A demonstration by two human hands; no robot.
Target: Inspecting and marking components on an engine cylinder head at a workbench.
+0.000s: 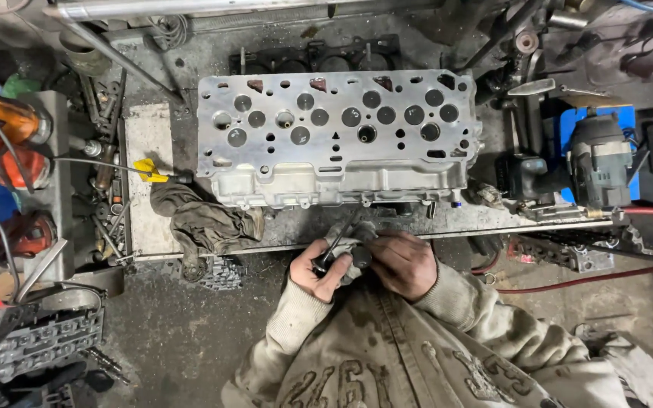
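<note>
My left hand (317, 273) grips a thin dark engine valve (335, 246) by its stem, held together with a grey rag (348, 240). My right hand (403, 264) closes over the rag and the valve's head, pressed against the left hand. Both hands sit just below the bench's front edge. A silver aluminium cylinder head (338, 136) with many round holes lies flat on the bench right above the hands.
A dirty brown rag (204, 221) lies left of the cylinder head, beside a yellow-handled dipstick (147, 169). A dark head gasket (315, 57) lies behind. Orange tools (9, 143) and loose bolts crowd the left; a grey power tool (600, 159) sits right. Oily floor below.
</note>
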